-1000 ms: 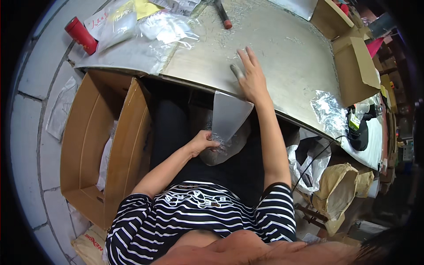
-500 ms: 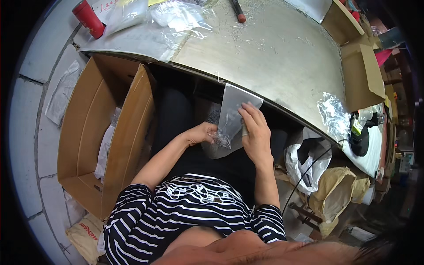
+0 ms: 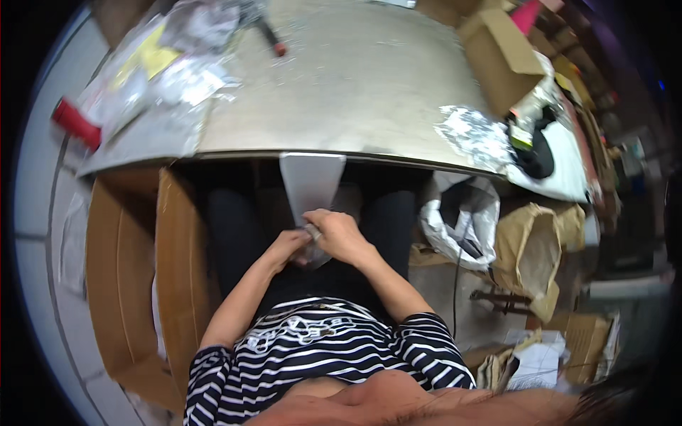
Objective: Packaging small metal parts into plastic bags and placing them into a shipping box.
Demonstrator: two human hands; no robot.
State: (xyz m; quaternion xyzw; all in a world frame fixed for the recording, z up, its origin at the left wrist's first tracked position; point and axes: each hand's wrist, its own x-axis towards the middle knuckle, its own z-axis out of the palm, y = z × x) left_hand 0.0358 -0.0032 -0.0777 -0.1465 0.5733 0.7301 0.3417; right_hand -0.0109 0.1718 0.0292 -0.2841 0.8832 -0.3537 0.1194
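Basically, open cardboard box [image 3: 183, 270] stood below-left of table [image 3: 341, 92], white stuff [image 3: 158, 323] inside. Translucent sheet [image 3: 311, 183] ran from beside table edge to left hand [image 3: 288, 247] and right hand [image 3: 335, 232], fingers curled, hold too blurred to tell.

We see fairly bright light on the metal tabletop [image 3: 334, 99] beyond the left hand [image 3: 287, 248] and the right hand [image 3: 339, 236], with white glare on the crinkled plastic [image 3: 472, 135] ahead to their right and deep shadow just around them. Blur softens both hands and the red cylinder [image 3: 77, 124] ahead to their left. We notice fisheye distortion bowing the cardboard box [image 3: 181, 263] left of them, and blackness at the rim.
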